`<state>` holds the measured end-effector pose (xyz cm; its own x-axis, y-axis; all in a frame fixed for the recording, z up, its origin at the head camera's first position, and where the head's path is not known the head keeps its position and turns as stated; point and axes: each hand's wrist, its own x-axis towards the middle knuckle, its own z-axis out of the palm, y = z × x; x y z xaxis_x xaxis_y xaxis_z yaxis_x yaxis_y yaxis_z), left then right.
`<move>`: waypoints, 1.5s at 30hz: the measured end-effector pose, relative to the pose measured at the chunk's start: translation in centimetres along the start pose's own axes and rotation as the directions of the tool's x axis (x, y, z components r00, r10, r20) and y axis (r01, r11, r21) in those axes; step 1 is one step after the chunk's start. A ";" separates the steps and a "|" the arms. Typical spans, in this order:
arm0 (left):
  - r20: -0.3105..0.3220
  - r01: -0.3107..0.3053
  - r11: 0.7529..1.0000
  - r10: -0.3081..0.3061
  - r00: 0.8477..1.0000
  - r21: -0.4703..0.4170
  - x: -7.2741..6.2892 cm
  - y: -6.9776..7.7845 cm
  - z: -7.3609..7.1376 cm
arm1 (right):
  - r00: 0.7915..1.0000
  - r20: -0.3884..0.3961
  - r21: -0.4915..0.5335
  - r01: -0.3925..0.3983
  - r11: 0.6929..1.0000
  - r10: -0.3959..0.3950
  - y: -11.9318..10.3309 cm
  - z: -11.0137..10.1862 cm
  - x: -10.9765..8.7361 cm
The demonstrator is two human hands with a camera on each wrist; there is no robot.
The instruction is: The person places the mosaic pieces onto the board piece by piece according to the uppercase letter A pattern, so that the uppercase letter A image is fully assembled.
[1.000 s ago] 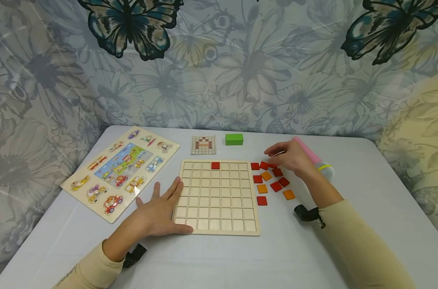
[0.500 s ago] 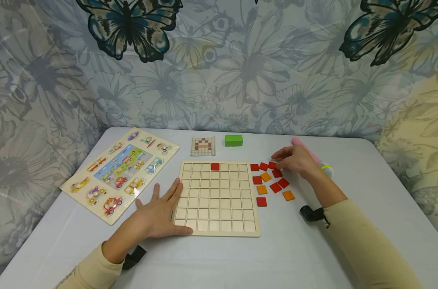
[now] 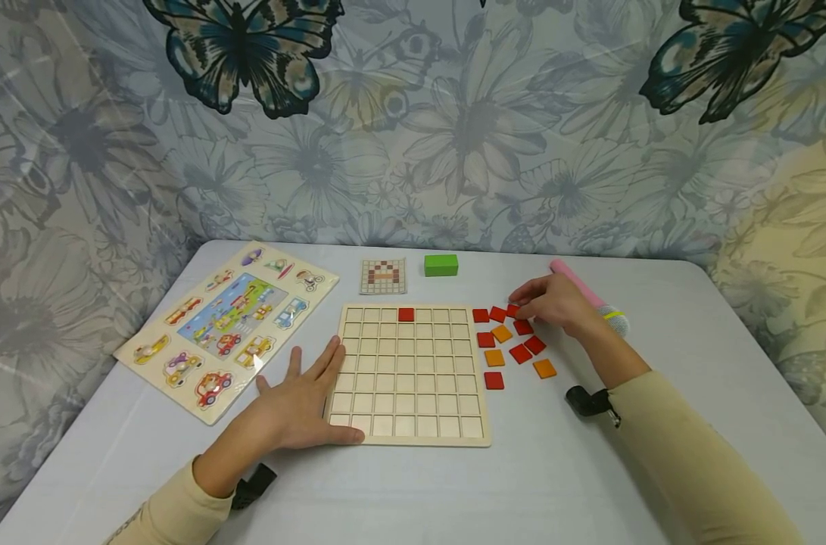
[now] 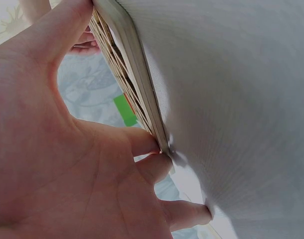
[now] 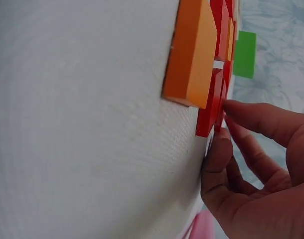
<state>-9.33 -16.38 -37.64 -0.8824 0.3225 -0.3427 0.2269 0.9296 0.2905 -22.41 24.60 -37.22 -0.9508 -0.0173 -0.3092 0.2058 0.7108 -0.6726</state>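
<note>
A pale wooden grid board [image 3: 414, 363] lies at the middle of the table, with one red tile [image 3: 406, 315] in its top row. Along the board's left side my left hand [image 3: 300, 416] lies with fingers spread, thumb at the near corner and fingertips at the edge; the left wrist view shows the same contact. To the right of the board are scattered red tiles [image 3: 486, 340] and orange tiles [image 3: 494, 358]. My right hand [image 3: 556, 304] is at the far end of these, thumb and fingertips pinching a red square tile [image 3: 513, 311], partly covered by the hand.
A picture puzzle board [image 3: 229, 325] with vehicles lies at the left. Behind the grid board are a small pattern card [image 3: 383, 276] and a green block [image 3: 441, 265]. A pink toy microphone [image 3: 615, 321] lies partly behind my right hand. Patterned fabric [image 3: 453, 151] backs the table.
My right hand first drew back slightly to the right, then came a little left onto the far red tile. My left hand and the board stayed in place.
</note>
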 end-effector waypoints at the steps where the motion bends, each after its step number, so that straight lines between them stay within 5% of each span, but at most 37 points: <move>1: 0.000 -0.001 1.000 0.001 1.000 0.000 0.0 0.0 0.0 | 1.000 0.001 -0.001 -0.002 1.000 0.002 0.1 0.0 0.0; 29: 0.003 0.008 1.000 -0.008 1.000 0.004 0.2 -0.2 0.2 | 0.997 -0.075 -0.134 -0.004 0.991 -0.006 -0.4 0.3 0.5; 45: 0.011 0.008 1.000 -0.008 1.000 0.015 0.4 -0.2 0.1 | 0.998 -0.037 -0.002 0.050 0.999 -0.050 -0.8 0.0 -0.6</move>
<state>-9.67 -16.40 -37.95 -0.8798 0.3165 -0.3546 0.2257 0.9347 0.2744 -22.01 24.06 -36.48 -0.9679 -0.0269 -0.2497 0.1571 0.7107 -0.6857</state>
